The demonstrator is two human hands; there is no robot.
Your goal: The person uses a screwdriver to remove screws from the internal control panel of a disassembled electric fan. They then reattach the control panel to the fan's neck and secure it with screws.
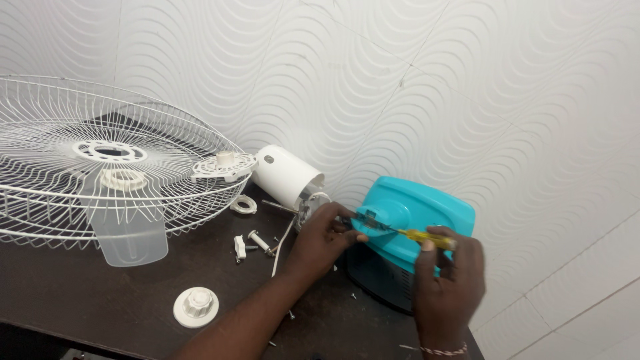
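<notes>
A turquoise fan base [413, 213] stands tilted on the dark table [80, 293], next to a white motor housing [287, 175] with a bare shaft. My right hand [448, 277] holds a yellow-handled screwdriver [407, 233] whose tip points left at the top of the turquoise base. My left hand [323, 237] grips the joint between the motor and the base, fingers by the screwdriver tip.
A white wire fan guard [100, 160] lies at the left over a clear fan blade [130, 233]. A white round cap [196, 307], a ring [243, 204], small white fittings [250, 243] and loose screws are scattered on the table. A wavy white tiled wall stands behind.
</notes>
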